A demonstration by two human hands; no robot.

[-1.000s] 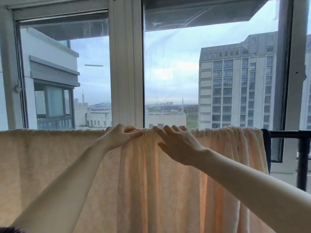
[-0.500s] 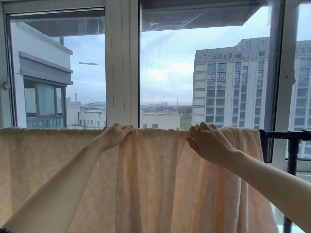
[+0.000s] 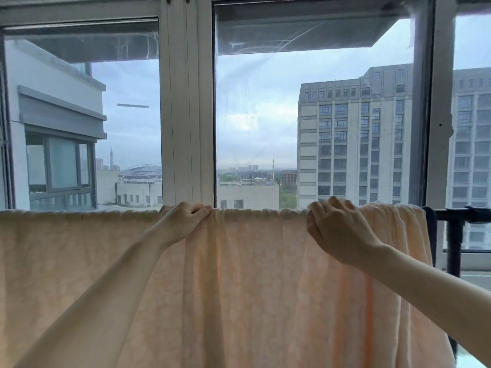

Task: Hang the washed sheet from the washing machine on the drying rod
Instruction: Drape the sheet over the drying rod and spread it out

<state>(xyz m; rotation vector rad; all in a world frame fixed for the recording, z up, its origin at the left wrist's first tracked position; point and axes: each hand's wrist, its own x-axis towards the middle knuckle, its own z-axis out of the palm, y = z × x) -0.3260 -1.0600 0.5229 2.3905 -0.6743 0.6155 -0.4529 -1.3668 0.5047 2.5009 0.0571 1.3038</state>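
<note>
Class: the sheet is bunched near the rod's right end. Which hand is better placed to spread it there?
Right hand: it grips the sheet beside the bunched folds; the left hand is farther away.

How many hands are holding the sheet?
2. The left hand grips the top edge of the sheet near the middle of the rod; the right hand grips the same edge further right. None seem hidden.

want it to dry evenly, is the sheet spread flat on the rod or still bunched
Partly bunched. The sheet lies smooth left of the left hand, but gathers in folds between both hands and past the right hand.
</note>
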